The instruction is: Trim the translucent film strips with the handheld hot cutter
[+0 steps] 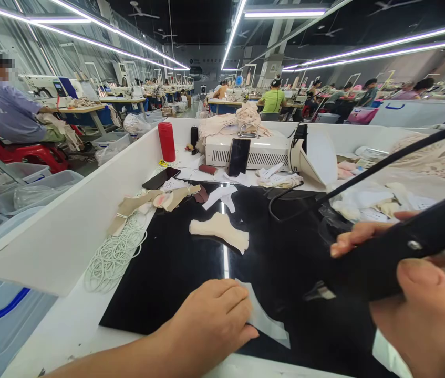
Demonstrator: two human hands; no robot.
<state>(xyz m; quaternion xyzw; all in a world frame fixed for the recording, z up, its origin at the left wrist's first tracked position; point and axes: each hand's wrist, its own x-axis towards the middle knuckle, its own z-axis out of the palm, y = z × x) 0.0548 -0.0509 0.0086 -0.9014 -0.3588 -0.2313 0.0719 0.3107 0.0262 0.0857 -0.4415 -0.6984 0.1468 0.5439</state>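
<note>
My left hand [210, 315] lies on the black board [183, 273], its fingers bent together and pressing down on a translucent white curved piece [267, 317]. Part of that piece is hidden under the fingers. In my right hand [431, 310] is a thick black handheld power tool [368, 268] with a short metal tip and a cable. Its tip points left, above the board and to the right of the white piece; the tip is blurred. Farther back on the board lies a beige shaped fabric piece [220, 231], with white cut pieces [222, 197] behind it.
A bundle of pale green elastic loops [114, 257] sits left of the board. Behind are a phone [162, 179], a red cylinder [166, 142], a white vented box [267, 149] and a black cable [387, 160]. A white side panel [64, 231] borders the left. Co-workers sit beyond.
</note>
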